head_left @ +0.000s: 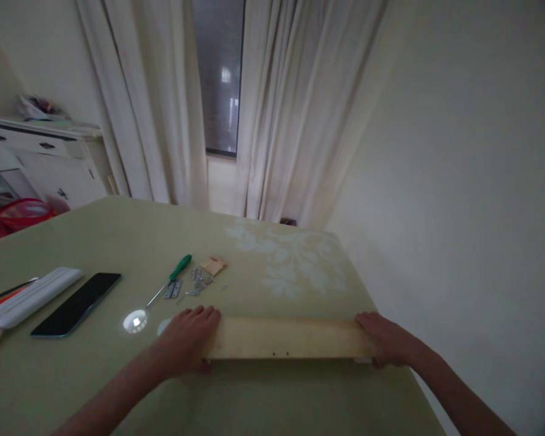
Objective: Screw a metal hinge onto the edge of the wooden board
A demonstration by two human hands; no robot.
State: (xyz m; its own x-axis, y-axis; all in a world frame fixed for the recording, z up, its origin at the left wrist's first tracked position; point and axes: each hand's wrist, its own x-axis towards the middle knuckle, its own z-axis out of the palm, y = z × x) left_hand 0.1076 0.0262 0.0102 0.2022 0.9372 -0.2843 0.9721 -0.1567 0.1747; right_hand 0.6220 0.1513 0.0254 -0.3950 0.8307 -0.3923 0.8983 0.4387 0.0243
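Observation:
A long pale wooden board (290, 337) lies crosswise in front of me, with two small dark holes near the middle of its front edge. My left hand (191, 336) grips its left end, fingers over the top and thumb at the front edge. Around the right end my right hand (381, 339) is closed in the same way. What supports the board underneath is mostly hidden. Beyond my left hand lie a green-handled screwdriver (180, 267), metal hinges (172, 289), loose screws (203, 283) and a small wooden piece (214, 265).
The table (131, 236) has a pale green cover with a white leaf pattern. On its left side are a black-screened phone (77, 304) and a white power strip (36, 297). A wall (472, 212) runs along the right edge. Curtains (295, 109) and a white cabinet (49, 157) stand behind.

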